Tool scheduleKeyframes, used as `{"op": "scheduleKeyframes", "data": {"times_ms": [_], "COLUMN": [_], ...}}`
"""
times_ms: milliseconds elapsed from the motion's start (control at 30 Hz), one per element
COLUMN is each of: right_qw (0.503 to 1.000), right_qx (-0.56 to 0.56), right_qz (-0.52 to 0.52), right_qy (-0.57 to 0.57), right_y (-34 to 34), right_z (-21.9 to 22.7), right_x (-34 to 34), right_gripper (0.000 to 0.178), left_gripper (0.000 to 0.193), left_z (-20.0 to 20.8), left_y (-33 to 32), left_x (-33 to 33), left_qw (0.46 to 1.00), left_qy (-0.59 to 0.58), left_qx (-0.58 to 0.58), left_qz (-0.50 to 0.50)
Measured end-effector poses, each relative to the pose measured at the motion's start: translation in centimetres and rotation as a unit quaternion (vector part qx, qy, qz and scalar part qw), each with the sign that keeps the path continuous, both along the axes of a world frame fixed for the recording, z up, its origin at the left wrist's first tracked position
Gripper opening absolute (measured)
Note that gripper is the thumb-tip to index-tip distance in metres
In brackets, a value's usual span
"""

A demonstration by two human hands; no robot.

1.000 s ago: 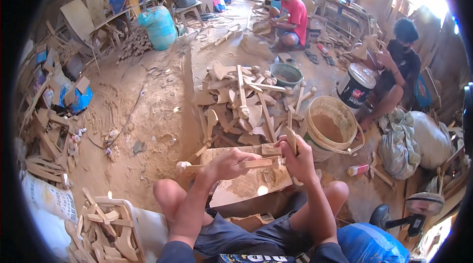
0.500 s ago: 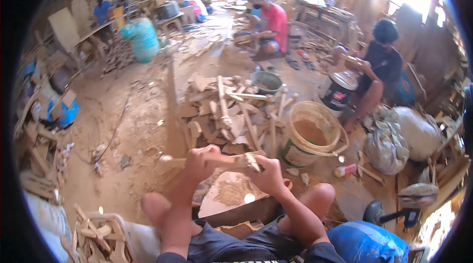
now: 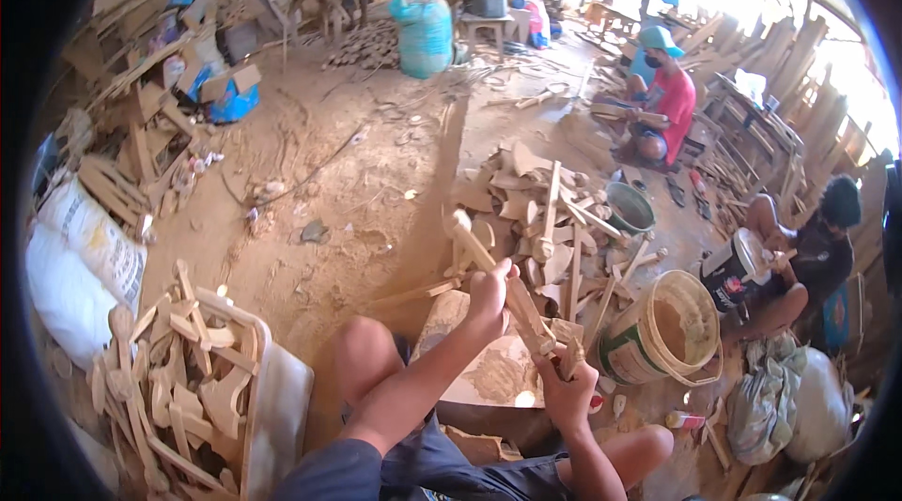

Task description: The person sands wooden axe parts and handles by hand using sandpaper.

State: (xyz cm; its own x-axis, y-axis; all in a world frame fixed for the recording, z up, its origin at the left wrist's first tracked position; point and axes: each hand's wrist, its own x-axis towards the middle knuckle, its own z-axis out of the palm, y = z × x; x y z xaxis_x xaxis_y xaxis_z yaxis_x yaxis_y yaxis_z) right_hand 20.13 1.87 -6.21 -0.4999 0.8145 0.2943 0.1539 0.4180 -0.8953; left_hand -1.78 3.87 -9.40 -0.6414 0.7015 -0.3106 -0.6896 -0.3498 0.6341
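My left hand (image 3: pixel 489 302) is wrapped round a long carved wooden stick (image 3: pixel 529 315), which slants from a rounded knob at its far end down toward my lap. At the stick's near end, my right hand (image 3: pixel 567 390) is closed on a short notched wooden end (image 3: pixel 569 357). Whether that end is part of the stick or a separate piece, I cannot tell. Beneath my hands, between my knees, lies a pale board (image 3: pixel 503 368) with a brown dusty patch on it.
A heap of wooden pieces (image 3: pixel 526 191) lies ahead, with a dusty bucket (image 3: pixel 662 327) to its right. At my left stands a white bin (image 3: pixel 282 398) full of carved pieces. One person in red (image 3: pixel 672 102) and another in dark clothes (image 3: pixel 817 243) sit working at the right.
The view has swung left, bringing the bin of carved pieces further in. The wooden stick has gone from nearly level across my lap to a steep slant, both hands still on it.
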Motion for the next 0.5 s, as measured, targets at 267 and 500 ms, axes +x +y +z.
{"op": "scheduleKeyframes", "data": {"times_ms": [267,500], "right_qw": [0.963,0.948], "right_qx": [0.072,0.136], "right_qz": [0.247,0.287], "right_qy": [-0.075,0.012], "right_y": [2.8,0.5], "right_z": [1.6,-1.2], "right_x": [0.9,-0.5], "right_gripper": [0.072,0.066], "left_gripper": [0.038,0.033], "left_z": [5.3,5.1], "left_y": [-4.9,-5.4], "left_x": [-3.0,-4.0], "left_qw": [0.987,0.990], "left_qy": [0.011,-0.061], "left_qx": [0.014,-0.015], "left_qz": [-0.159,-0.129]}}
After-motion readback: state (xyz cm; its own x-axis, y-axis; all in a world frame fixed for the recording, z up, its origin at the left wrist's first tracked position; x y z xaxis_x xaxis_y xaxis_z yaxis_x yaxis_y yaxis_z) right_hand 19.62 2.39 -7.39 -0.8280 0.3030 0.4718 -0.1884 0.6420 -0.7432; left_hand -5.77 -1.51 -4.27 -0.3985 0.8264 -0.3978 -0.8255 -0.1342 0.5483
